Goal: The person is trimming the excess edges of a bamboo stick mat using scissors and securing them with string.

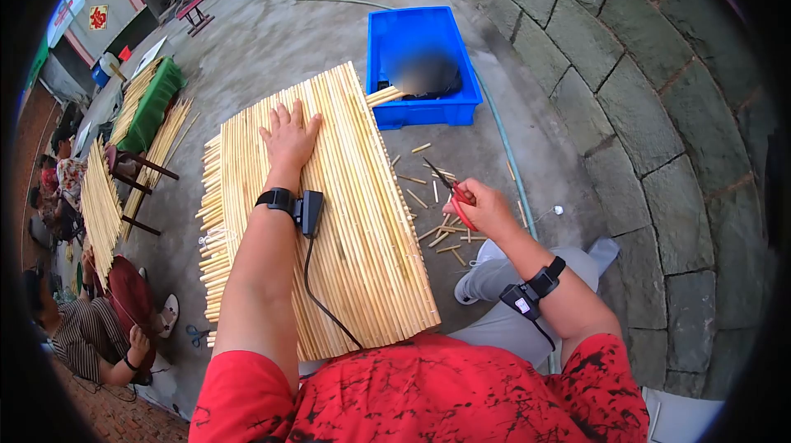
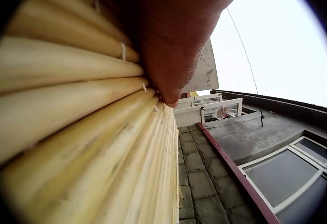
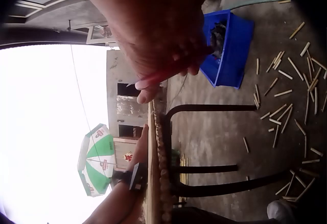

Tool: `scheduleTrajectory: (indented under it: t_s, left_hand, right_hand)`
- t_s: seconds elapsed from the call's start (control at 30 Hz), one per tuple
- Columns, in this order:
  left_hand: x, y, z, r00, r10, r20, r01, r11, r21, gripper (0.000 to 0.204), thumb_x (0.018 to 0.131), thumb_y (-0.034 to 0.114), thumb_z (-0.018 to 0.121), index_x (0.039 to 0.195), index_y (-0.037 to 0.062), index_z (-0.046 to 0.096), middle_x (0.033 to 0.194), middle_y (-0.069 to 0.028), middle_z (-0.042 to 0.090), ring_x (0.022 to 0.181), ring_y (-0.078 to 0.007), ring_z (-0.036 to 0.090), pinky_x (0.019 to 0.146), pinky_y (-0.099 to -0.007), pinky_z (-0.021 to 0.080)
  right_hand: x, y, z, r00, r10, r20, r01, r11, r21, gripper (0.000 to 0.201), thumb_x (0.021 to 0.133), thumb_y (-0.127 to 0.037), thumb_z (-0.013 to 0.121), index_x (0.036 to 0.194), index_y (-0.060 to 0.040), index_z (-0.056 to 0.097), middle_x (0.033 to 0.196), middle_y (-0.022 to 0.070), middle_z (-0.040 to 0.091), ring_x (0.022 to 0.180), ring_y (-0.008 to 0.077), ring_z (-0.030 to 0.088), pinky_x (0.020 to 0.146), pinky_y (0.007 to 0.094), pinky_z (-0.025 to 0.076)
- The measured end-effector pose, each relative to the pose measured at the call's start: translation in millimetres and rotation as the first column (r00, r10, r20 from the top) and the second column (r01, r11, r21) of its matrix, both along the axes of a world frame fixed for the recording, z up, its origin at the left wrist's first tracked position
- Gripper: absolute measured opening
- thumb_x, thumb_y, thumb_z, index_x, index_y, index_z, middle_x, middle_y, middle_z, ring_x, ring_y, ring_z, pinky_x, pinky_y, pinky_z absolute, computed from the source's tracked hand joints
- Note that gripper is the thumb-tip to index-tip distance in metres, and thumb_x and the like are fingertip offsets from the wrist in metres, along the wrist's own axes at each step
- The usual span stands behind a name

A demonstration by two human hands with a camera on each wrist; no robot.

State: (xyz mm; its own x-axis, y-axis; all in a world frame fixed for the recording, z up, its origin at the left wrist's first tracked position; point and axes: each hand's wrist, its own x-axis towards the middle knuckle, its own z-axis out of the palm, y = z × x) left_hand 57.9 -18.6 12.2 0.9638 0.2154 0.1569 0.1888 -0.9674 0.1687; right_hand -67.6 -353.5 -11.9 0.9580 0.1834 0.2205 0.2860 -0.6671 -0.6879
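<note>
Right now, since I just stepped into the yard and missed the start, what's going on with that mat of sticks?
A person in a red shirt sits with a bamboo stick mat laid out in front of them. Their left hand rests flat on it, fingers straight. Their right hand holds red-handled scissors off the mat's right edge, above cut stick offcuts scattered on the concrete. A blue plastic crate stands just beyond the mat.

Mat [image 1: 362, 229]: lying in front of the person, left hand [image 1: 290, 136] resting on it.
Crate [image 1: 422, 64]: sitting beyond the mat.
Offcuts [image 1: 437, 233]: lying right of the mat, beneath the right hand [image 1: 486, 208] holding scissors [image 1: 449, 187].
</note>
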Motion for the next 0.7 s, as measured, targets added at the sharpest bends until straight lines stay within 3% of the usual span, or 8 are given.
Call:
scheduleTrajectory:
  t_s: [0.07,0.1,0.17,0.27,0.4,0.5,0.57,0.7]
  left_hand:
    - [-0.6,0.3,-0.9,1.0,-0.009,0.01,0.009,1.0,-0.006,0.065,0.087,0.056,0.032,0.138,0.0155,0.03,0.144,-0.0162,0.021,0.135,-0.0298,0.014,0.106,-0.0518,0.008]
    - [-1.1,0.6,-0.6,1.0,-0.017,0.021,0.017,1.0,-0.001,0.066,0.087,0.056,0.032,0.138,0.0151,0.03,0.144,-0.0164,0.021,0.135,-0.0298,0.014,0.106,-0.0517,0.008]
    - [-1.8,0.4,1.1,1.0,-0.016,0.011,0.016,1.0,-0.006,0.066,0.087,0.056,0.032,0.138,0.0148,0.03,0.144,-0.0166,0.021,0.135,-0.0299,0.014,0.106,-0.0518,0.008]
    - [-0.2,-0.2,0.1,1.0,-0.016,0.006,0.016,1.0,-0.011,0.065,0.087,0.056,0.032,0.138,0.0146,0.03,0.144,-0.0168,0.021,0.135,-0.03,0.014,0.106,-0.0519,0.008]
    - [-1.0,-0.5,0.0,1.0,-0.013,0.006,0.013,1.0,-0.005,0.064,0.087,0.055,0.031,0.138,0.0145,0.03,0.143,-0.0171,0.021,0.135,-0.0304,0.014,0.106,-0.0522,0.008]
    - [-1.1,-1.1,-0.2,1.0,-0.018,0.004,0.018,1.0,0.019,0.064,0.088,0.054,0.031,0.138,0.0141,0.029,0.143,-0.0172,0.022,0.135,-0.0308,0.013,0.106,-0.0525,0.009]
    - [-1.6,-1.9,-0.5,1.0,-0.019,0.004,0.018,0.999,0.03,0.064,0.088,0.054,0.03,0.138,0.0139,0.029,0.143,-0.0173,0.022,0.135,-0.0308,0.013,0.106,-0.0527,0.009]
    - [-2.6,-3.5,-0.1,1.0,-0.022,0.008,0.022,0.999,0.038,0.064,0.088,0.053,0.03,0.138,0.0133,0.029,0.143,-0.0175,0.022,0.135,-0.0309,0.012,0.106,-0.0533,0.008]
  right_hand:
    - [15.0,8.3,3.3,0.968,0.013,-0.249,0.023,0.989,0.143,0.046,0.073,-0.048,0.066,0.079,-0.0029,0.056,0.067,0.009,0.055,0.062,0.0216,0.055,0.057,0.033,0.042]
    - [22.9,14.4,12.1,0.968,0.01,-0.252,0.026,0.99,0.139,0.046,0.073,-0.048,0.066,0.079,-0.0029,0.056,0.067,0.009,0.055,0.062,0.0216,0.055,0.057,0.033,0.042]
    - [40.7,26.8,33.2,0.796,0.161,-0.584,0.019,0.957,0.29,0.044,0.081,-0.049,0.058,0.082,-0.0057,0.055,0.069,0.0009,0.05,0.061,0.0111,0.046,0.056,0.0243,0.038]
    - [70.1,44.0,15.4,0.668,0.358,-0.652,-0.017,0.883,0.469,0.048,0.082,-0.058,0.051,0.074,-0.0097,0.051,0.066,-0.0005,0.046,0.058,0.0096,0.042,0.054,0.0229,0.035]
    - [99.6,77.4,3.0,0.669,0.342,-0.66,0.002,0.887,0.461,0.053,0.078,-0.063,0.051,0.068,-0.0113,0.05,0.057,-0.003,0.039,0.05,0.0079,0.032,0.047,0.0244,0.028]
    - [111.2,96.8,18.5,0.633,0.405,-0.66,0.062,0.824,0.564,0.052,0.079,-0.064,0.049,0.079,-0.0116,0.053,0.067,-0.0013,0.048,0.059,0.0091,0.044,0.055,0.0237,0.036]
    - [109.5,110.4,35.7,0.7,0.434,-0.567,0.076,0.744,0.664,0.062,0.077,-0.068,0.046,0.091,-0.0095,0.057,0.072,0.0003,0.055,0.063,0.0102,0.05,0.059,0.0241,0.039]
    - [134.1,116.9,13.9,0.654,0.411,-0.635,0.04,0.82,0.572,0.069,0.076,-0.071,0.044,0.104,-0.0097,0.058,0.084,0.0022,0.061,0.071,0.0112,0.055,0.065,0.0269,0.042]
